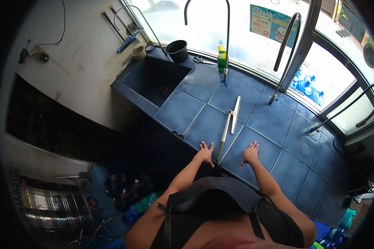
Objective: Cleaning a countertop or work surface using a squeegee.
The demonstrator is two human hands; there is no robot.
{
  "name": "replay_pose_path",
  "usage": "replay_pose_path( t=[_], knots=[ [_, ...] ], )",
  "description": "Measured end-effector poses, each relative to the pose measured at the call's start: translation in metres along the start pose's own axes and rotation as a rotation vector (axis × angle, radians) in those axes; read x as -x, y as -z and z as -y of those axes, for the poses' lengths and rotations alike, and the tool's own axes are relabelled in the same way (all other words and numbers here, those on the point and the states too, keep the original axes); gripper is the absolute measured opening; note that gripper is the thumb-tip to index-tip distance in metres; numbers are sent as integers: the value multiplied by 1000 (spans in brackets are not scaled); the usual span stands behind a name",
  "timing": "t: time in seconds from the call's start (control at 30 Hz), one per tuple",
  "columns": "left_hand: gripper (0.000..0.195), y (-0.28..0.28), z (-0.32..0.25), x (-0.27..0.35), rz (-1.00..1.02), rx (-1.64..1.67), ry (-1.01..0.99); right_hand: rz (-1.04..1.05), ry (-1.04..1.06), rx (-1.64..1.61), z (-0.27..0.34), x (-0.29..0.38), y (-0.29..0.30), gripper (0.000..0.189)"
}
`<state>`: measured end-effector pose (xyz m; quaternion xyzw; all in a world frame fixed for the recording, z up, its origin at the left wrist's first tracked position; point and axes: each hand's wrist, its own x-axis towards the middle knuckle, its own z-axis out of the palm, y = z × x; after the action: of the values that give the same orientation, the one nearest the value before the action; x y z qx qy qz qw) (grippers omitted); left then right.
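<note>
My left hand (205, 153) is at the front edge of the blue-tiled counter (263, 123), fingers spread and holding nothing. Farther right, my right hand (251, 153) is over the tiles, also empty with its fingers apart. Whether either palm presses on the surface, I cannot tell. Between the two hands lies a pale T-shaped tool that looks like a squeegee (226, 127). Its handle end points towards me at the counter's edge, beside my left hand but apart from it. The white crosspiece lies farther off, towards the window.
A sunken basin (157, 82) is at the left, with a black bucket (177, 52) behind it. Scissors (202, 60) and a bottle of green liquid (222, 57) stand along the window. Curved metal faucets (280, 82) rise from the counter. Water jugs (129, 186) are on the floor.
</note>
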<state>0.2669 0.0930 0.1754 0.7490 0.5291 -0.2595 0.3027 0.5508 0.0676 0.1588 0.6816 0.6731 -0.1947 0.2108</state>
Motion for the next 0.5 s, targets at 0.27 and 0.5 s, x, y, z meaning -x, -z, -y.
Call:
replay_pose_path(
  t=[0.27, 0.5],
  knots=[
    [146, -12, 1, -1, -78, -59, 10, -44, 37, -50, -5, 2, -8, 137],
    [138, -19, -1, -4, -122, -59, 24, -46, 29, -85, -7, 7, -7, 137]
  ],
)
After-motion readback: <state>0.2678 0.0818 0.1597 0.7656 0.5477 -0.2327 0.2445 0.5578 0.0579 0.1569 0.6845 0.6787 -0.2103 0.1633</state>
